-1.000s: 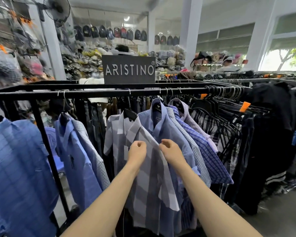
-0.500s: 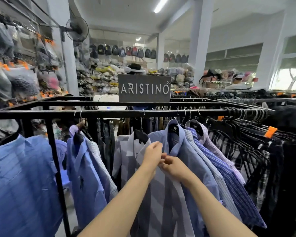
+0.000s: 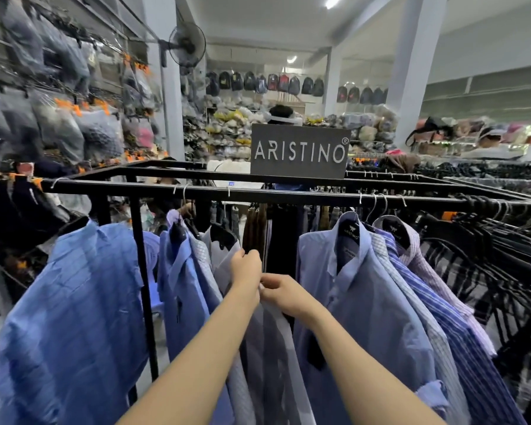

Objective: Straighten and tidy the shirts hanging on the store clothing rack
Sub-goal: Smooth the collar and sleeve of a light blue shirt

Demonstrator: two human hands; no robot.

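Left hand: my left hand [image 3: 246,273] is closed around the upper front edge of the pale grey checked shirt [image 3: 270,348], fingers curled over the fabric near the collar.
Right hand: my right hand [image 3: 284,294] pinches the same front edge just below and beside the left hand; the two hands touch.
Held shirt: it hangs from the black rail [image 3: 258,193] on a black hanger [image 3: 223,236], between the blue shirts on the left and the light blue shirt [image 3: 359,302] on the right. Whether its buttons are fastened, I cannot tell.
Gap: a clear space on the rail separates the held shirt from the light blue shirt.
Left group: a blue shirt [image 3: 184,289] hangs just beside the held shirt; a larger blue shirt [image 3: 74,317] hangs beyond the black upright post [image 3: 143,286].
Right group: behind the light blue shirt hang a blue striped shirt [image 3: 442,317] and a lilac checked shirt [image 3: 423,265], packed closely, then dark garments on black hangers.
Sign: a dark board reading ARISTINO [image 3: 299,151] stands on the rack frame behind the rail.
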